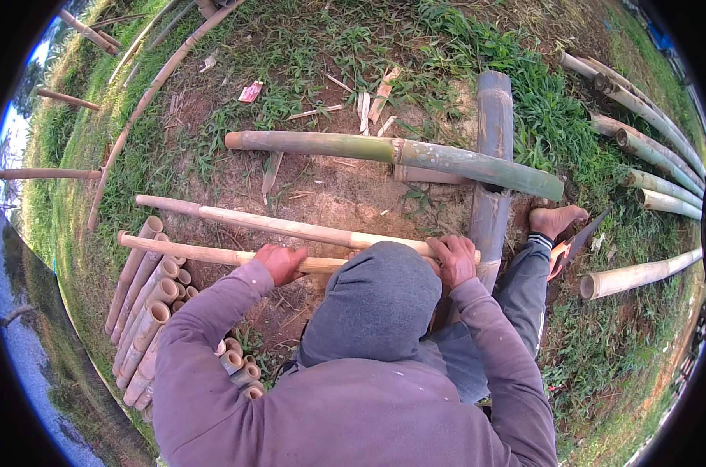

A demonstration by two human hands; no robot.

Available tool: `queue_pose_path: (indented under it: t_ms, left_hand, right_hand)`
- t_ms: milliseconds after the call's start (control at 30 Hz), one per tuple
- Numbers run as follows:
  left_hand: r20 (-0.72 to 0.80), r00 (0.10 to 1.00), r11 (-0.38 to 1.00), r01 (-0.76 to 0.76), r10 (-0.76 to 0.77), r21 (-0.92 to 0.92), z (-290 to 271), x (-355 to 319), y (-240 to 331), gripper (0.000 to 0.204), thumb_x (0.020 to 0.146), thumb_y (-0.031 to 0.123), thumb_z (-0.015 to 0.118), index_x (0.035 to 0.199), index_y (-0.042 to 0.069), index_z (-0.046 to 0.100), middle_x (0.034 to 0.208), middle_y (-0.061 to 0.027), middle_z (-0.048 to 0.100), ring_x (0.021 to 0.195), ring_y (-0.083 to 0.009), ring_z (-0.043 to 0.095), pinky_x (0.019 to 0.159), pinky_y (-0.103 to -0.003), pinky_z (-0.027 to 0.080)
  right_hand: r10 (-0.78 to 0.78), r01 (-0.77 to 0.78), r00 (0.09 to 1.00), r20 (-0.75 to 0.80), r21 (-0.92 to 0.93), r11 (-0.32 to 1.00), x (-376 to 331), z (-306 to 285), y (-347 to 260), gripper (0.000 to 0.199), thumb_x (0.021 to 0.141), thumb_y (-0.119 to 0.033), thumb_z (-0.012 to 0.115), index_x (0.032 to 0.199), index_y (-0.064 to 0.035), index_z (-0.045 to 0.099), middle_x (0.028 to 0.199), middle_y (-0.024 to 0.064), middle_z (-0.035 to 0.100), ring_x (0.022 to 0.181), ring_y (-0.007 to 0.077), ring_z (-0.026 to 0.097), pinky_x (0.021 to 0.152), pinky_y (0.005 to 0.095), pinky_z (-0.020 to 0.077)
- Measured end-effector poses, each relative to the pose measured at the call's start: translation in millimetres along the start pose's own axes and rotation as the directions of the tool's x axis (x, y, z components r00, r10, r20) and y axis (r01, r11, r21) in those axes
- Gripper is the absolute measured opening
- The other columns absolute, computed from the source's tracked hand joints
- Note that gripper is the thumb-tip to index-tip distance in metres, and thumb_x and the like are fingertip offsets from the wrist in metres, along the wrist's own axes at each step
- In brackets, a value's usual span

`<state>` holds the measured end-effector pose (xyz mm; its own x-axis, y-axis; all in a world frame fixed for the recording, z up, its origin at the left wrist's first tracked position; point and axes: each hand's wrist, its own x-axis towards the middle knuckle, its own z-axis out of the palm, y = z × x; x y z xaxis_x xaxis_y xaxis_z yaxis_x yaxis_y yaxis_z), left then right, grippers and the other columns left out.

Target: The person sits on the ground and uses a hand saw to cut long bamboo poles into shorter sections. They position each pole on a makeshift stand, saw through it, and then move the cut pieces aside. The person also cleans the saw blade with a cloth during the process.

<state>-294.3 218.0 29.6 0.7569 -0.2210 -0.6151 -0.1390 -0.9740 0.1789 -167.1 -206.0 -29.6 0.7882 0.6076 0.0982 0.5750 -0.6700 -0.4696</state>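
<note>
My left hand (281, 265) is closed around a thin, pale bamboo pole (189, 252) that slants across in front of me. A second bamboo pole (291, 227), longer in view, lies just beyond it at nearly the same slant. At that second pole's right end, my right hand (453, 261) is closed with its fingers over the bamboo. A grey hood (380, 296) covers the stretch between the hands, so the right part of the nearer pole is hidden. Whether my right hand also touches that nearer pole cannot be made out.
A green bamboo pole (322, 145) rests across a thick grey bamboo trunk (493, 117). Stacked cut bamboo pieces (147, 319) lie left; long poles (656, 148) lie right. An orange-handled saw (559, 257) is beside my bare foot (555, 221). Bamboo splinters (382, 93) litter the grass.
</note>
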Motion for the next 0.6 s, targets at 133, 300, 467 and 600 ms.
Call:
queue_pose_path:
  t_ms: [133, 300, 467, 600]
  left_hand:
    - [-0.113, 0.993, 0.999, 0.027, -0.029, -0.016, -66.6, 31.9, 15.0, 0.040, 0.091, 0.038, 0.077, 0.114, 0.012, 0.056, 0.089, -0.0195, 0.076, 0.089, -0.0433, 0.075, 0.078, -0.056, 0.058]
    - [-0.250, 0.923, 0.954, -0.299, 0.293, 0.012, -122.4, 119.2, 91.6, 0.042, 0.091, 0.042, 0.078, 0.117, 0.016, 0.059, 0.095, -0.0163, 0.077, 0.095, -0.0422, 0.075, 0.081, -0.055, 0.058]
    - [-0.285, 0.878, 0.922, -0.382, 0.384, 0.065, -145.6, 181.3, 114.5, 0.045, 0.089, 0.045, 0.081, 0.116, 0.016, 0.062, 0.097, -0.0139, 0.076, 0.098, -0.0407, 0.075, 0.084, -0.053, 0.058]
    - [-0.402, 0.844, 0.921, -0.390, 0.356, -0.005, -140.2, 204.8, 104.2, 0.050, 0.086, 0.049, 0.083, 0.116, 0.014, 0.063, 0.107, -0.0125, 0.074, 0.101, -0.0387, 0.075, 0.084, -0.053, 0.057]
  right_hand:
    - [0.110, -0.097, 0.965, -0.237, 0.068, 0.993, 27.4, -9.4, -32.8, 0.074, 0.080, -0.042, 0.086, 0.144, -0.0133, 0.062, 0.141, 0.0107, 0.060, 0.134, 0.0301, 0.056, 0.118, 0.0567, 0.0334]
    - [-0.165, 0.148, 0.985, -0.044, -0.259, 0.954, 67.1, -76.8, -65.0, 0.076, 0.082, -0.039, 0.085, 0.148, -0.0131, 0.058, 0.132, 0.0096, 0.065, 0.128, 0.0296, 0.060, 0.114, 0.0577, 0.0386]
    - [-0.042, 0.050, 0.998, 0.048, -0.179, 0.983, 67.8, -86.0, -4.6, 0.067, 0.085, -0.029, 0.084, 0.145, -0.0126, 0.061, 0.104, 0.0093, 0.065, 0.098, 0.0323, 0.068, 0.088, 0.0484, 0.0535]
    - [-0.067, 0.078, 0.996, 0.065, -0.174, 0.982, 86.4, -87.9, 9.7, 0.063, 0.086, -0.028, 0.083, 0.143, -0.0114, 0.062, 0.100, 0.0118, 0.065, 0.093, 0.0345, 0.068, 0.083, 0.0456, 0.0552]
